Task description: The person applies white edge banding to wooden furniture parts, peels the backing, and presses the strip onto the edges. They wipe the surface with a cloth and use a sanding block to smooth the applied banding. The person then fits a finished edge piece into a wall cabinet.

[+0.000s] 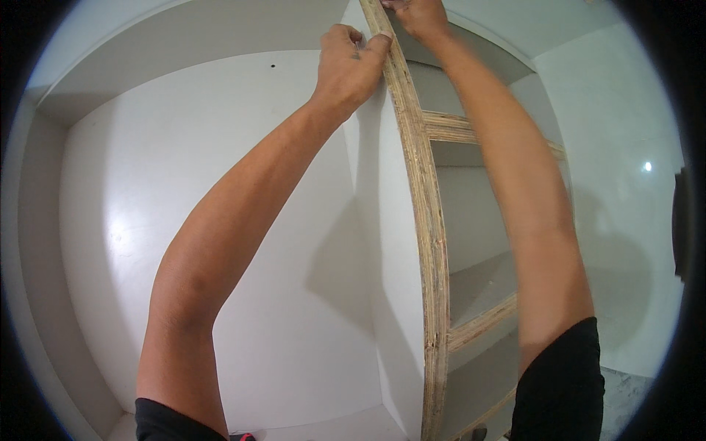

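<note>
Both my arms reach up to an upright plywood divider with a raw, layered front edge and a white side face. My left hand is at its upper part, on the white side. The fingers are curled in, and the thumb lies against the raw edge. Whatever is between those fingers is too small to tell. My right hand is higher, just right of the divider, and partly cut off by the top of the view. Its fingers are bent together near the edge; what they hold is unclear.
Left of the divider is a wide cabinet bay with a white back panel and a small dark hole. On the right, shelves with raw plywood edges join the divider. A pale glossy wall stands beyond them.
</note>
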`<state>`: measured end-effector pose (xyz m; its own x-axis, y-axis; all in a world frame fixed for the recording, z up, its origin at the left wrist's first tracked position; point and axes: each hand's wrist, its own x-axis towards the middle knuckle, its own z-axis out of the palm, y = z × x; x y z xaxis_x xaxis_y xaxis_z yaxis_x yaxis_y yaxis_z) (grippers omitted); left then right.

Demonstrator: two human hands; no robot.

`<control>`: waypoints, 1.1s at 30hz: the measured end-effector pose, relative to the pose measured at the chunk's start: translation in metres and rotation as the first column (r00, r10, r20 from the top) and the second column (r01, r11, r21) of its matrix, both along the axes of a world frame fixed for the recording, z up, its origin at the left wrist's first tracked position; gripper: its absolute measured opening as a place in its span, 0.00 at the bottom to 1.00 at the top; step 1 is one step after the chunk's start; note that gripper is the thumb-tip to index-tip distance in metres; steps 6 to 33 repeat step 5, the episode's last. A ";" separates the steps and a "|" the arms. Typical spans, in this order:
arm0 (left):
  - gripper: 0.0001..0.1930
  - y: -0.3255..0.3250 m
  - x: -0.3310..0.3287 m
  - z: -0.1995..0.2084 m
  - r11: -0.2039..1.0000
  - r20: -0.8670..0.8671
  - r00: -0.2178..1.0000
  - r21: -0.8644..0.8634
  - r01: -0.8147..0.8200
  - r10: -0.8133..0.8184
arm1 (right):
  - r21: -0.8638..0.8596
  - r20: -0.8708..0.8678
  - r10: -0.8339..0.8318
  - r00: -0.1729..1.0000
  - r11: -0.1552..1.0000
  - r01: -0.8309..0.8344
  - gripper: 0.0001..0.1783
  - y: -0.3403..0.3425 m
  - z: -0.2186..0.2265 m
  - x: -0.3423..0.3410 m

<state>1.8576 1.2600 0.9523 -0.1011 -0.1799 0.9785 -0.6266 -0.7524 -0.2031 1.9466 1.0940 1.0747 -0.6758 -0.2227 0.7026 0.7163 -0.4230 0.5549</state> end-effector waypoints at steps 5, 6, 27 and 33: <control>0.40 0.000 -0.007 -0.002 0.996 -0.078 0.993 -0.003 0.088 -0.088 | 0.022 0.009 0.035 0.999 0.999 -0.035 0.10 -0.002 -0.018 -0.005; 0.40 0.000 -0.007 -0.002 0.996 -0.078 0.993 -0.003 0.088 -0.088 | 0.022 0.009 0.035 0.999 0.999 -0.035 0.10 -0.002 -0.018 -0.005; 0.40 0.000 -0.007 -0.002 0.996 -0.078 0.993 -0.003 0.088 -0.088 | 0.022 0.009 0.035 0.999 0.999 -0.035 0.10 -0.002 -0.018 -0.005; 0.40 0.000 -0.007 -0.002 0.996 -0.078 0.993 -0.003 0.088 -0.088 | 0.022 0.009 0.035 0.999 0.999 -0.035 0.10 -0.002 -0.018 -0.005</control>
